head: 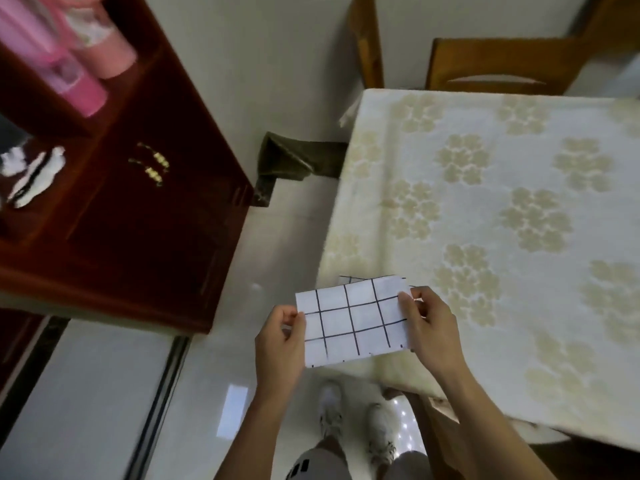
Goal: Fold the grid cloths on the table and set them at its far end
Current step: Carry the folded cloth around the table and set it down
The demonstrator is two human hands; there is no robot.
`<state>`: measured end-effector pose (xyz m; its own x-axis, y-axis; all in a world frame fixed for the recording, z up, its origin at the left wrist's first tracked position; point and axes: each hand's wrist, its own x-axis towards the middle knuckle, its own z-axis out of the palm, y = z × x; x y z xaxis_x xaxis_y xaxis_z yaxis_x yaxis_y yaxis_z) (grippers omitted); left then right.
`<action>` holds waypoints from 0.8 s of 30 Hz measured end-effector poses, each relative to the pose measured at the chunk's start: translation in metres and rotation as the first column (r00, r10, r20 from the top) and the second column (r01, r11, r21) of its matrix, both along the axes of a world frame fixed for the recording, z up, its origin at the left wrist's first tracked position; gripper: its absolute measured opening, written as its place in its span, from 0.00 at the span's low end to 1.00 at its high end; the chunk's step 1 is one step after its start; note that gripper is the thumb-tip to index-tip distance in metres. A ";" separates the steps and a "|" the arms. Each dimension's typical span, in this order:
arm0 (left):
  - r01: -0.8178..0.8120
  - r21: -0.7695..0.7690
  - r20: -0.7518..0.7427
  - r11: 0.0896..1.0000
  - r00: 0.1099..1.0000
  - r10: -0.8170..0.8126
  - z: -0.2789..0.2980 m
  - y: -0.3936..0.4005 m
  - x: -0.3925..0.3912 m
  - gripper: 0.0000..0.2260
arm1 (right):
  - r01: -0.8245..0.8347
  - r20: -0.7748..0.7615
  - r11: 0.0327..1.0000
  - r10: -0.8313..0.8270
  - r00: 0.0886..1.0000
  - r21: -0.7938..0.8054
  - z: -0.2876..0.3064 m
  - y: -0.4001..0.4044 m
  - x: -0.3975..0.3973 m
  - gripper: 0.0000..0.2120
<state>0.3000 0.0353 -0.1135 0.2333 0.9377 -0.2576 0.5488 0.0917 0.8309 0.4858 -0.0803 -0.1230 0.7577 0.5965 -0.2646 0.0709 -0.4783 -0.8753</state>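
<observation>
At the lower middle of the frame, I see my left hand (pixel 280 336) pinching the left short edge of the white cotton cloth with the black grid lines (pixel 353 320), thumb on top and the other fingers curled under it. My right hand (pixel 429 323) pinches the opposite edge the same way, thumb pressed onto the upper right corner. I judge the two-edge hold is there to keep the folded layers taut and squared, so the rectangle does not sag open.

The cloth is lifted, hanging in the air over the near left corner of the bench (pixel 485 209), which is draped in a cream covering with pale flower clusters; part of it overlaps the floor side. A sliver of a second layer peeks above its top edge.

Toward the upper right, the far end of the bench lies bare beside a wooden chair (pixel 502 64), which I take to be the drop-off spot. A dark red wooden cabinet (pixel 121 202) fills the left.
</observation>
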 end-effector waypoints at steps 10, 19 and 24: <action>0.286 -0.154 0.108 0.946 0.956 -0.272 -0.027 0.054 0.048 0.04 | 0.220 0.017 0.970 -0.220 0.975 -0.101 -0.014 -0.003 0.029 0.08; 0.360 -0.172 -0.057 0.917 0.925 -0.375 -0.069 0.082 0.085 0.04 | 0.151 0.078 0.942 -0.133 0.988 -0.301 -0.061 0.011 0.057 0.11; 0.416 -0.157 -0.214 0.896 0.871 -0.442 -0.092 0.090 0.097 0.04 | 0.111 0.060 0.912 -0.095 0.994 -0.395 -0.089 0.021 0.067 0.11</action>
<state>0.3967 0.1250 -0.2056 0.5259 0.7245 -0.4455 0.7330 -0.1205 0.6694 0.5525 -0.0596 -0.2124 0.8237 0.3662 -0.4329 0.0320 -0.7922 -0.6094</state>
